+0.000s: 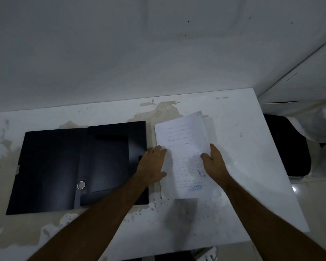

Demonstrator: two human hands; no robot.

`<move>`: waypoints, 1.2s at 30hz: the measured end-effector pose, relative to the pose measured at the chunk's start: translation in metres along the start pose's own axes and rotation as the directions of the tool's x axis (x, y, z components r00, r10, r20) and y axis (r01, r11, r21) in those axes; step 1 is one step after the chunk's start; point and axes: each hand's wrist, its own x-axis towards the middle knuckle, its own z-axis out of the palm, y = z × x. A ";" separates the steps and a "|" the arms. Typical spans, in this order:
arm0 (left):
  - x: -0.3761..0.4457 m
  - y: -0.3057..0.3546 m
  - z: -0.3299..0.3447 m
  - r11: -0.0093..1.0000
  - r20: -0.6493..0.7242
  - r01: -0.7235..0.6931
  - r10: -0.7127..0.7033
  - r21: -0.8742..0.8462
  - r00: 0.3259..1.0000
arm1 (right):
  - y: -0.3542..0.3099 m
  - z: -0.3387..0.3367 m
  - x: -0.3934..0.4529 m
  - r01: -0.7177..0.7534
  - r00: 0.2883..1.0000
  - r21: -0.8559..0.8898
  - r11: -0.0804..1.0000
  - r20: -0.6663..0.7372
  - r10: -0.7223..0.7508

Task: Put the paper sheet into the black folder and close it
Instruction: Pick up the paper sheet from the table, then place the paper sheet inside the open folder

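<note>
White and badly worn, the table [233, 129] stands against a pale wall, with brown patches where its coating has peeled off. On it the black folder [64, 166] lies already open and flat. The paper sheet [183, 140], printed with a blue stamp near the bottom, lies just beside the folder's right edge, not yet inside. So the opening is done; inserting and closing are left. The left hand [152, 166] rests with spread fingers on the sheet's left edge and partly over the folder. The right hand [213, 162] grips the sheet's right edge, fingers bent around it.
</note>
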 end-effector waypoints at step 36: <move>-0.210 -0.390 -0.122 0.372 0.222 0.448 -0.514 -0.813 0.829 | -0.051 0.251 -0.057 0.132 0.990 -0.626 0.768 0.049 -0.130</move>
